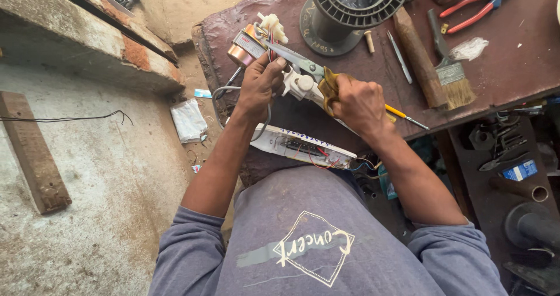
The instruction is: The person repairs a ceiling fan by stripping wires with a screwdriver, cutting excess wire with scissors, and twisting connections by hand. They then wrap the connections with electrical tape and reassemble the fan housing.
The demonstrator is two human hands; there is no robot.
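My left hand (259, 86) grips a bundle of thin coloured wires (270, 41) that run to a small copper-coloured motor (244, 48) with a white plug at the workbench's left edge. My right hand (360, 103) is closed on the yellow handles of a pair of scissors (300, 63), whose blades point left and meet the wires just above my left fingers. A white plastic part (298, 86) lies between my two hands. Below them a long white housing (303, 147) with an exposed circuit board and wires rests near my lap.
On the dark workbench (513, 62) lie a black plastic spool (350, 7), a wooden-handled hammer (417, 56), a paintbrush (452, 74), red-and-blue pliers (475, 7) and a yellow screwdriver (405, 117). A concrete floor with a wooden plank (35, 153) is at left; a lower shelf of tools at right.
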